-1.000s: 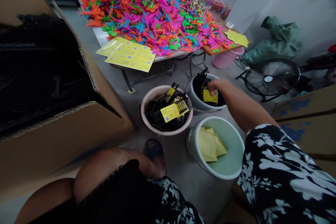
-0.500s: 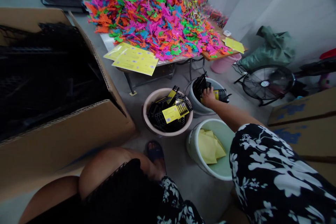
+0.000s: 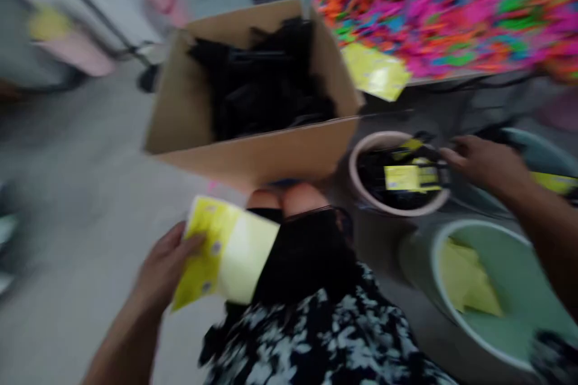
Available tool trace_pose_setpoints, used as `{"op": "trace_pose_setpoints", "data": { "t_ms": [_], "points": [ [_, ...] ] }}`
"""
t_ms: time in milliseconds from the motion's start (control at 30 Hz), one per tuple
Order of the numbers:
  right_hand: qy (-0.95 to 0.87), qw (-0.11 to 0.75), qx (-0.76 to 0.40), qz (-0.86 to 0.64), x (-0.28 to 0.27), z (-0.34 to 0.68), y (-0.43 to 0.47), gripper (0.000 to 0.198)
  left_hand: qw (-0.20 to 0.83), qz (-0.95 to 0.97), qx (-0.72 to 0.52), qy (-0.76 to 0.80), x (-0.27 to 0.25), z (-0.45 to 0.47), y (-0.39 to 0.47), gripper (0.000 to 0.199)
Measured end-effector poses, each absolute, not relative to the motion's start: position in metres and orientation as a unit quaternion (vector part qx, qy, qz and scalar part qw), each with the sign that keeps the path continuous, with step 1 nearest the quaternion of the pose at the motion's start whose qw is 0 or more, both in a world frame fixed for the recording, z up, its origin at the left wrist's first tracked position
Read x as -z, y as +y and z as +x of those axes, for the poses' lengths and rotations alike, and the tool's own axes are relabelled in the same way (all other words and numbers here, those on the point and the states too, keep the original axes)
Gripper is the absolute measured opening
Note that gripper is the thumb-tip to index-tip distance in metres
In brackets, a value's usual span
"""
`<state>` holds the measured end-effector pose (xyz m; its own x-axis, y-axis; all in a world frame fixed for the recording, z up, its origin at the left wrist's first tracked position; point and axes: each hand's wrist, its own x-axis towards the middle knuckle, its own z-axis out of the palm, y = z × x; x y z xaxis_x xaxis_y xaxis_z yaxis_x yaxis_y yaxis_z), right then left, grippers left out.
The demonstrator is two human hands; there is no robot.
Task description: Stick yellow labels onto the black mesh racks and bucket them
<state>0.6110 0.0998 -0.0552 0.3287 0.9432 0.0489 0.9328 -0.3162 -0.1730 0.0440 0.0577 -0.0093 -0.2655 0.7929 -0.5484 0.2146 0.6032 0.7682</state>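
My left hand (image 3: 169,258), at the lower left, grips a yellow printed sheet (image 3: 226,252) that is partly folded over, its paler side facing up. To the right, my right hand (image 3: 487,162) is between the pink bucket (image 3: 354,168) and the blue-grey bucket (image 3: 555,141). Its fingers are smeared by motion, so I cannot tell whether anything is in them. Black plastic pieces (image 3: 372,174) fill the pink bucket, with a yellow card (image 3: 401,178) on top. More black pieces and a yellow card (image 3: 553,181) show in the blue-grey bucket.
A large cardboard box (image 3: 271,159) of black pieces stands in front of my knees. Yellow sheets (image 3: 377,69) lie at the edge of a table heaped with colourful plastic pieces (image 3: 433,6). A pale green bucket (image 3: 510,252) at right holds yellow papers (image 3: 467,277).
The view has swung left. My left hand has come into view with the yellow sheet. My right hand has moved out of the blue-grey bucket towards the pink one.
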Motion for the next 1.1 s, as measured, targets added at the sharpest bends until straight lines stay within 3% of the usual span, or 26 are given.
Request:
{"op": "trace_pose_setpoints", "data": {
  "t_ms": [100,200,300,433,500,600,700,800,833,900,1033,1100],
  "points": [
    [-0.707,0.243,-0.094,-0.657,0.032,0.502,0.058,0.029,0.545,0.281,-0.372,0.697,-0.004,0.02,0.028,0.05],
    [-0.792,0.388,-0.112,-0.458,0.006,0.383,0.004,0.038,0.584,0.258,-0.426,0.642,0.004,0.035,0.025,0.047],
    [-0.811,0.401,-0.116,-0.41,0.002,0.3,-0.017,0.044,0.637,0.266,-0.431,0.581,0.005,0.058,0.019,0.042],
    [-0.724,0.412,-0.167,-0.527,0.018,0.277,-0.005,0.072,0.706,0.282,-0.406,0.507,0.001,0.062,0.004,0.039],
    [-0.655,0.433,-0.25,-0.567,0.024,0.287,0.001,0.082,0.725,0.314,-0.378,0.482,0.001,0.054,0.004,0.037],
    [-0.567,0.417,-0.49,-0.514,0.026,0.299,0.003,0.065,0.75,0.365,-0.316,0.453,0.0,0.04,0.016,0.038],
    [-0.454,0.443,-0.608,-0.477,0.026,0.295,0.0,0.04,0.779,0.338,-0.346,0.399,-0.001,0.025,0.029,0.06],
    [-0.345,0.561,-0.571,-0.49,0.03,0.283,-0.004,0.032,0.785,0.285,-0.447,0.32,0.004,0.017,0.022,0.102],
    [-0.317,0.587,-0.562,-0.489,0.033,0.278,-0.006,0.032,0.786,0.278,-0.463,0.302,0.007,0.018,0.015,0.107],
    [-0.286,0.605,-0.557,-0.491,0.039,0.27,-0.01,0.033,0.781,0.289,-0.462,0.303,0.017,0.023,-0.002,0.095],
    [-0.291,0.54,-0.595,-0.52,0.055,0.264,-0.023,0.039,0.701,0.305,-0.498,0.41,0.034,0.038,-0.025,0.047],
    [-0.312,0.5,-0.602,-0.539,0.062,0.269,-0.027,0.046,0.669,0.289,-0.522,0.443,0.037,0.04,-0.024,0.041]
  ]
}}
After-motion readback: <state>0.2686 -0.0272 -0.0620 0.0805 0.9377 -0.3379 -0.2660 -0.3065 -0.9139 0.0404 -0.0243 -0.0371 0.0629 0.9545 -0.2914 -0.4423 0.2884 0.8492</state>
